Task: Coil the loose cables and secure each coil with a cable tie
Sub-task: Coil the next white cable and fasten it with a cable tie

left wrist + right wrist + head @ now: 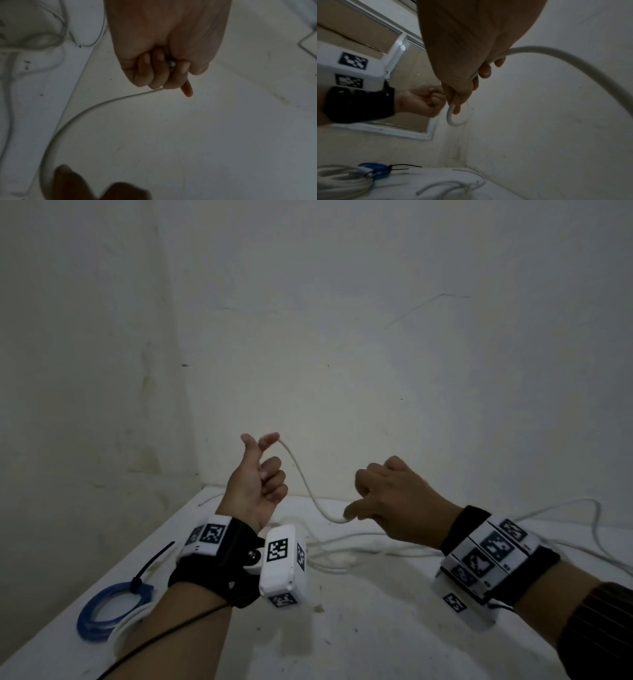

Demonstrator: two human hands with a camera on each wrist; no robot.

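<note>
With the blue coil (102, 616) tied at lower left, your left hand (255, 481) and right hand (394, 501) grip the white cable (305, 481), still uncoiled and untied.

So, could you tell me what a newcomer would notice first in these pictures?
Both raised hands: the left hand pinches the end of a white cable that sags across to the right hand. Next, at the table's left edge, the blue coil already bound with a black cable tie.

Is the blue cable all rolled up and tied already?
Yes. The blue cable lies coiled in a ring on the table, with a black cable tie cinched round it.
</note>
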